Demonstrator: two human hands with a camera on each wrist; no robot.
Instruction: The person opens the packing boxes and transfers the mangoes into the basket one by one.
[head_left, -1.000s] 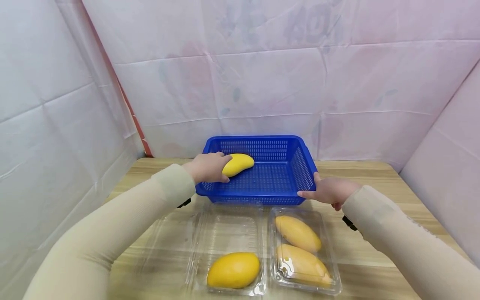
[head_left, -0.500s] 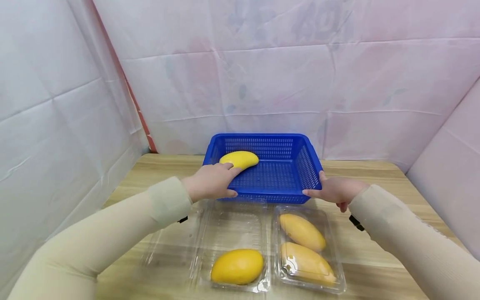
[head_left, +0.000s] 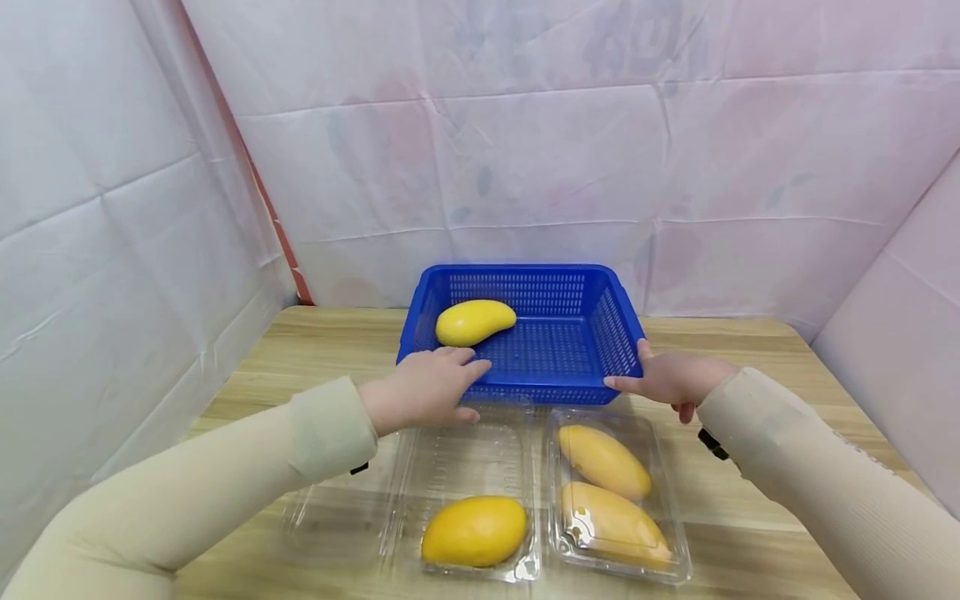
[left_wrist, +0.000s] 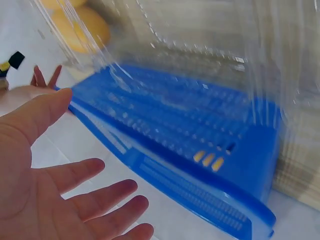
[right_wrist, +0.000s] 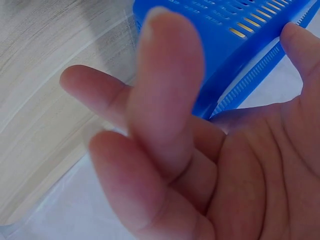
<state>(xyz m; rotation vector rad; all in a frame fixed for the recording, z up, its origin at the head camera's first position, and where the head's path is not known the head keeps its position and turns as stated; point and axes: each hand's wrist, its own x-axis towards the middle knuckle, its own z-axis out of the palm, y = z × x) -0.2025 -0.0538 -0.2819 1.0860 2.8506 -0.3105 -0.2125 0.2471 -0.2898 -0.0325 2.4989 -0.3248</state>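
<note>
A blue plastic basket [head_left: 551,350] stands near the back wall, with one yellow mango [head_left: 474,322] lying in its left part. My left hand [head_left: 427,387] hovers by the basket's front left edge, fingers spread; in the left wrist view its palm [left_wrist: 55,190] holds nothing. At the front right corner, my right hand [head_left: 675,381] grips the basket's rim between thumb [right_wrist: 300,47] and forefinger, its other fingers loosely bent. Nearer me lies a clear clamshell box [head_left: 534,533] with its lid [head_left: 333,521] folded out to the left and one mango [head_left: 474,531] in its near half.
Right of the unfolded clamshell, a closed clear box [head_left: 678,546] contains two mangoes [head_left: 603,462]. Everything rests on a wooden table [head_left: 330,342], with white cloth walls [head_left: 540,183] at the back and both sides.
My left hand has let go of the mango in the basket and drawn back toward me, out over the front rim. The right hand keeps its place at the basket corner.
</note>
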